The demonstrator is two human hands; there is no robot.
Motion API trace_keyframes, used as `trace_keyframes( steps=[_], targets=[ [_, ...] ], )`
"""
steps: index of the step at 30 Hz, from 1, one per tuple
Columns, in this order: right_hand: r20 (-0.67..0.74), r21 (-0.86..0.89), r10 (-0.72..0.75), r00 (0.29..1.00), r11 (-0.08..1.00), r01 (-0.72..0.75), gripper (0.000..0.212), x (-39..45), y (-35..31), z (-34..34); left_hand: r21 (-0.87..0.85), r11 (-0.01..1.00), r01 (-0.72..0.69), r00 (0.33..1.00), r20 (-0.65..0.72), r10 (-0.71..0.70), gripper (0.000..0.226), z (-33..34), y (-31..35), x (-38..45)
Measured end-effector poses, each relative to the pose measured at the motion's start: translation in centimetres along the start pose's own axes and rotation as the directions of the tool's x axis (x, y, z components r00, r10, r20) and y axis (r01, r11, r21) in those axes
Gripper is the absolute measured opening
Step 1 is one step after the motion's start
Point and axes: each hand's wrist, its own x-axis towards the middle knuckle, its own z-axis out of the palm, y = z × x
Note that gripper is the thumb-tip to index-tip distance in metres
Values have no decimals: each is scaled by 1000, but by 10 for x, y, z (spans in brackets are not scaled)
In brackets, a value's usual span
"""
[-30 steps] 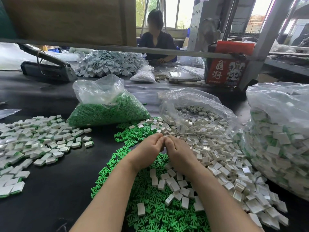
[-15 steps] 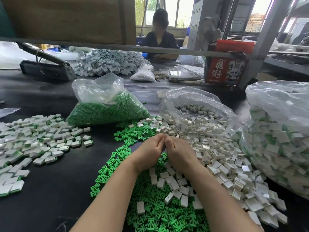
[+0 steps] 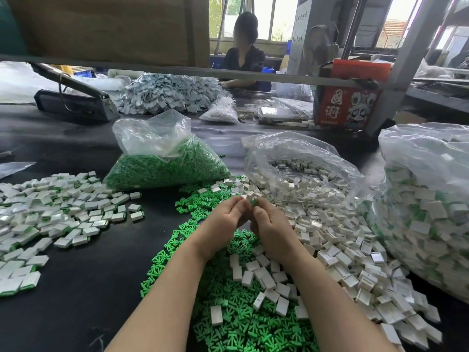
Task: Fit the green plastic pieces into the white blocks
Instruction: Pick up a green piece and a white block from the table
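On the red box (image 3: 347,107), white characters read "國潮".

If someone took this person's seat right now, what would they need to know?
Left hand and right hand meet above the table, pinching a green piece against a white block; whether it is seated cannot be told.
Loose green pieces lie below the hands, loose white blocks to the right.
Done: a pile of fitted blocks on the left.
Left: both loose heaps, plus the bag of green pieces.
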Motion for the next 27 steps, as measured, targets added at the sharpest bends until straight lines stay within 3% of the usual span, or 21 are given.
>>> trace_keyframes(
  steps=[4,9,14,20,27],
  targets=[
    [-85,-21,-36,996,999,34,21,1,3,-1,3,1000,-9,1000,16,9,24,0,5,-1],
    [-149,-83,-111,983,992,100,26,2,6,-1,13,1000,2,1000,24,-3,23,1,5,-1],
    [-127,-83,-89,988,993,79,25,2,5,-2,27,1000,-7,999,33,6,21,6,3,-1],
    [-71,-224,-119,990,969,101,30,-2,0,-3,80,997,1,999,50,-5,22,6,1,-1],
    [-50,-360,-43,998,933,22,42,-1,4,4,196,981,-9,998,62,-3,23,7,-3,3]
  ],
)
